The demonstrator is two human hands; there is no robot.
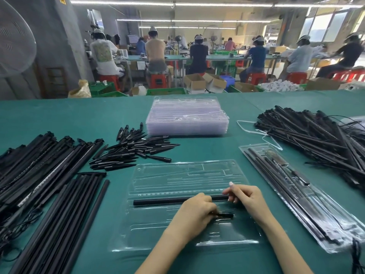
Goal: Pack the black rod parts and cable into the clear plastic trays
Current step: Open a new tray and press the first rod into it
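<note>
A clear tray (177,175) lies open on the green table (59,119) in front of the person. 1 black rod (158,201) lies across it in a groove. The right hand (245,196) pinches the rod's right end with curled fingers. The left hand (195,212) is curled around a short black part (226,215) — its tip sticks out over the tray. A packed tray (296,194) lies to the right, and a stack of empty trays (187,117) stands behind.
</note>
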